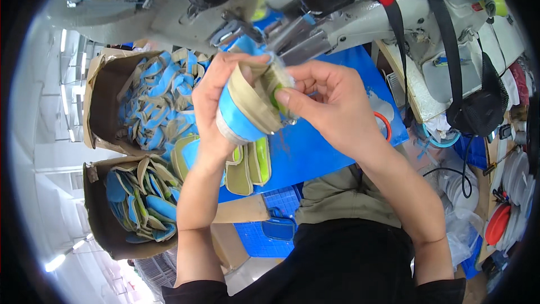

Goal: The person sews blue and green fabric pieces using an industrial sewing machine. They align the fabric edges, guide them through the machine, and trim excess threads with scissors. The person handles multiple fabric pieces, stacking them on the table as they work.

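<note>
My left hand (211, 93) is wrapped round a fabric shoe upper (242, 107) in tan and blue with a pale lower edge. My right hand (332, 101) pinches the upper's far side, thumb on a bright green part inside its opening. Both hands hold the piece up over the blue work surface (315, 146), just below the metal arm of a sewing machine (306, 45). Under my left wrist lie several flat sole pieces (247, 169), green and tan. The fingers behind the upper are partly hidden.
At the left stand two cardboard boxes: the far one (104, 101) is heaped with blue and tan fabric bands, the near one (101, 214) with sole-shaped pieces. An orange-red ring (384, 126) lies by my right forearm. A side table (427, 107) and black straps (444, 50) are at the right.
</note>
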A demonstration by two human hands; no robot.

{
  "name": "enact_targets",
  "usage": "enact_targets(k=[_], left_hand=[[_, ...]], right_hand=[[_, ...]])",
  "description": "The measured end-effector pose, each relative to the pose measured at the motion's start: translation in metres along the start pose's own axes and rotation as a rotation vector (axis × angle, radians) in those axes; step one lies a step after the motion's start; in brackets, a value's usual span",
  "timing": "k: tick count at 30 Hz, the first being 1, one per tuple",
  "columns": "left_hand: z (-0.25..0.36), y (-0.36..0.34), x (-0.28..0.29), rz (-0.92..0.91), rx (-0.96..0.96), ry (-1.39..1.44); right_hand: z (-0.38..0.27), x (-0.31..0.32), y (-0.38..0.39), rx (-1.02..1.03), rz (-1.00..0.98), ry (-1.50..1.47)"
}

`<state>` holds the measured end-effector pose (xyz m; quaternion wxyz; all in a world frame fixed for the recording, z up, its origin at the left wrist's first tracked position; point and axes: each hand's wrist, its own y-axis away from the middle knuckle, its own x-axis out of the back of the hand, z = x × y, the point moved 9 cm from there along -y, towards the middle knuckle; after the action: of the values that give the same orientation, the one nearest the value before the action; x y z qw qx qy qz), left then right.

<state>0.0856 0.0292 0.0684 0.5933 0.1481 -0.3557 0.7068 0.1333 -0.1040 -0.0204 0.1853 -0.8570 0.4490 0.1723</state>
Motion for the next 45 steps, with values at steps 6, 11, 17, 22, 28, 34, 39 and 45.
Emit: enact_targets(k=[6, 11, 17, 22, 28, 34, 39, 45], left_hand=[[-0.008, -0.001, -0.002, -0.033, 0.082, 0.249], [-0.004, -0.002, 0.001, -0.140, 0.020, 0.105], [0.009, 0.002, 0.001, -0.057, -0.140, 0.020], [0.036, 0.013, -0.008, -0.021, -0.346, -0.401], [0.041, 0.006, -0.009, 0.022, -0.513, -0.565], [0.043, -0.001, 0.002, 0.034, -0.432, -0.460], [-0.009, 0.005, 0.023, 0.228, -0.025, 0.032], [-0.027, -0.001, 0.024, 0.203, 0.039, 0.286]], right_hand=[[0.006, 0.000, 0.000, 0.012, 0.004, -0.039], [0.013, -0.003, -0.002, -0.037, -0.011, -0.117], [0.012, -0.004, 0.002, -0.038, -0.012, -0.115], [0.009, -0.002, 0.004, -0.063, 0.031, -0.035], [0.009, -0.006, -0.008, -0.053, 0.085, -0.107], [0.011, -0.003, -0.014, -0.027, 0.139, -0.046], [0.012, 0.000, -0.011, 0.028, 0.104, 0.038], [0.017, 0.002, -0.004, 0.037, 0.123, 0.078]])
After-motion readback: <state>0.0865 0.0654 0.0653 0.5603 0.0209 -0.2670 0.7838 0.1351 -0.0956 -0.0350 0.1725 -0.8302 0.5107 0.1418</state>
